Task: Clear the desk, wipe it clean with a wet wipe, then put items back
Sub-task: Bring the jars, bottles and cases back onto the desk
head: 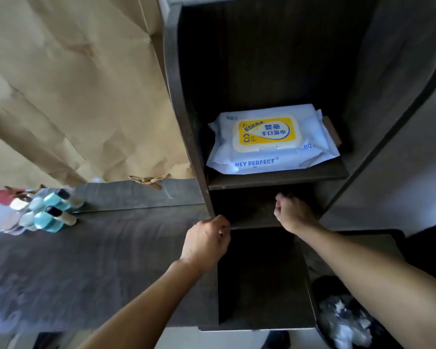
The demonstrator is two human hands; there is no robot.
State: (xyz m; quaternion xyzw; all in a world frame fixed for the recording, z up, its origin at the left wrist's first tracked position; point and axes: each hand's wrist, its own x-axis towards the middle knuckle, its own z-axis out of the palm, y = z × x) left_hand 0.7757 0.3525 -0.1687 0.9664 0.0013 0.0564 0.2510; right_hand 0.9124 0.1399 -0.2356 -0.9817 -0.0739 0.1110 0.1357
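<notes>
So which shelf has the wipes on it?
The upper shelf holds the wet wipes pack. The lower shelf, where the right hand reaches, looks dark and bare.

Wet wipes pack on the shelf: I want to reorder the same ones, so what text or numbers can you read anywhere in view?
"HEY PERFECT" on the front edge of the wet wipes pack.
"80" at the pack's right side.
"EDI" on the yellow lid, with Chinese characters reading "婴童 手口湿巾".
Smaller lid print and bottle labels: too blurred.

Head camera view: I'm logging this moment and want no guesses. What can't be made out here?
- Right hand: fist curled in the dark lower shelf; whether it holds anything is hidden.
- Bottles: blurred, labels unreadable, group cut by the left edge.
- Bin: cut off by the bottom edge, contents unclear.
- Wipes pack: small print too small.
</notes>
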